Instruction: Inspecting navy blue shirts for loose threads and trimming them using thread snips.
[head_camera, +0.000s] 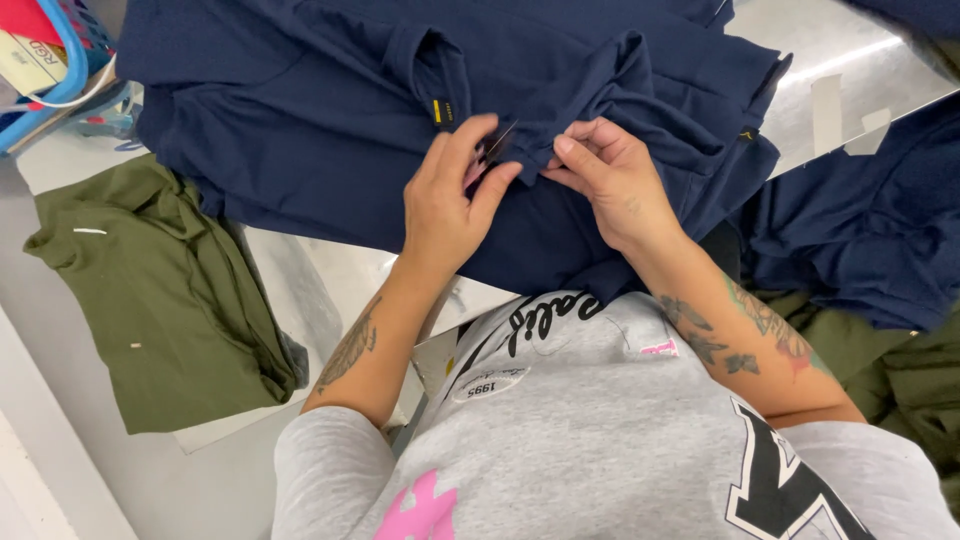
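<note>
At the far left edge a blue plastic basket (62, 62) with a rounded rim holds red and pale packets, only partly in view. Below it an olive green garment (165, 300), soft knit and loosely folded into a rumpled slab, lies on the pale, smooth bench (330, 275); two small white specks sit on its cloth. Across the upper middle spreads a navy blue shirt (300, 120), a matte, fine-textured knit lying in broad folds, with a small yellow tab (444, 111) sewn at its collar. The left hand (448, 205) rests on this shirt just below the collar, its fingers (500, 185) curled and pinched together on a small dark thing with a thin pale edge, too small to make out. Just beside it the right hand (612, 178) has its thumb and fingers (568, 148) closed on a gathered ridge of the navy fabric, holding the fold up off the layers beneath. The two hands nearly touch over the shirt's middle. Further right the glossy bench shows light streaks and strips of clear tape (828, 112), and more navy cloth (870, 240) is heaped at the right edge, with olive fabric (900, 380) underneath it.
</note>
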